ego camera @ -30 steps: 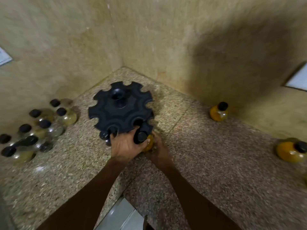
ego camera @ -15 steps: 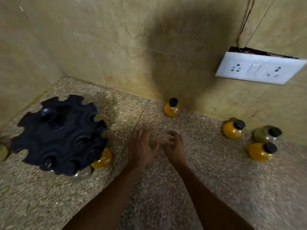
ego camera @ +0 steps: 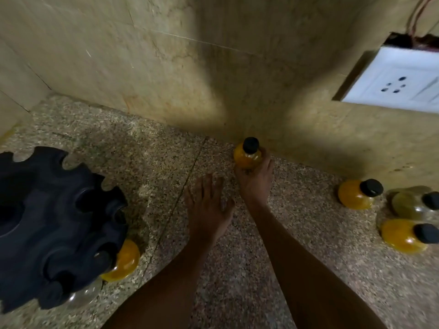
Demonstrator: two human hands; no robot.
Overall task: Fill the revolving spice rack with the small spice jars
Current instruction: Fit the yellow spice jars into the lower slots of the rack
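The black revolving spice rack stands at the left of the granite counter. An orange jar and a clear jar hang in slots at its near edge. My right hand reaches to the wall and curls its fingers round a small orange jar with a black cap. My left hand hovers flat over the counter with straight fingers, holding nothing.
Three more jars stand at the right by the wall: an orange one, a greenish one and another orange one. A white wall socket sits above them. Tiled walls close the corner.
Both hands left the rack, where an orange jar now hangs, and moved right. My right hand reached forward and took hold of the orange jar by the wall.
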